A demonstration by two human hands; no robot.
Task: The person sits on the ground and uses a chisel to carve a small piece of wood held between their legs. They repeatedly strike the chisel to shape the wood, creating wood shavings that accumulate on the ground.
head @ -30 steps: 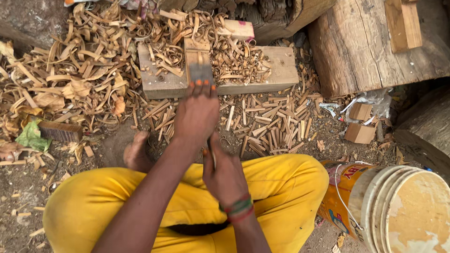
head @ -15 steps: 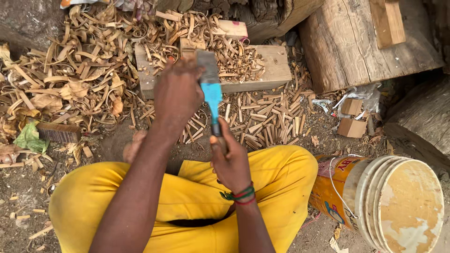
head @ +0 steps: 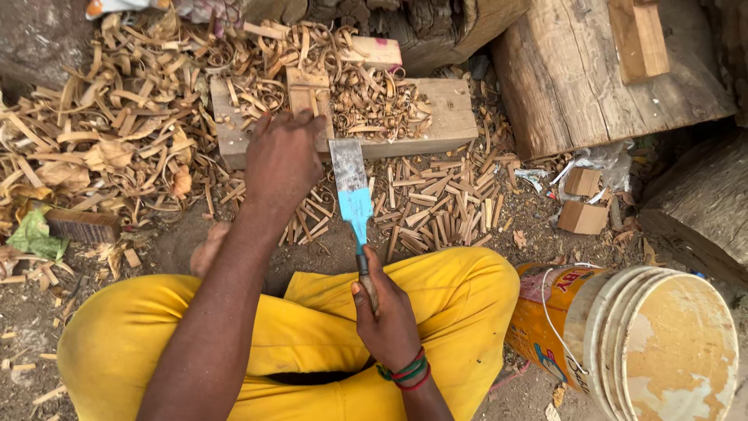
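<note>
Right hand: my right hand (head: 387, 316) is clenched round the wooden handle of the chisel (head: 354, 204), low over my lap, thumb laid along the handle.
Chisel: broad flat blade, blue near the handle and bare grey metal toward the edge; it points away from me, its edge at the near side of the plank (head: 436, 117).
Left hand: my left hand (head: 282, 160) reaches forward, palm down, fingers bent over the near edge of the plank and touching the foot of the small block (head: 308, 90); I cannot tell whether it grips the block or only presses on it.
Block: a short pale piece of wood lying on the plank, just left of the chisel's edge.
Plank: a thick pale board lying crosswise on the ground ahead of my knees, strewn with curled shavings (head: 374, 101).
Wrist: green and red bangles (head: 407, 369) on my right wrist.
Legs: yellow trousers (head: 304, 327), knees folded; a bare foot (head: 209, 248) shows below my left forearm.
Ground: wood chips and split slivers (head: 436, 199) lie thick between the plank and my legs, and spread far to the left.
Right side: a stack of buckets (head: 623, 335) lies tipped beside my right knee, orange wall and pale bottoms toward me.
Beyond: a heavy log (head: 576, 74) at upper right, with small cardboard boxes (head: 583, 206) near its foot.
</note>
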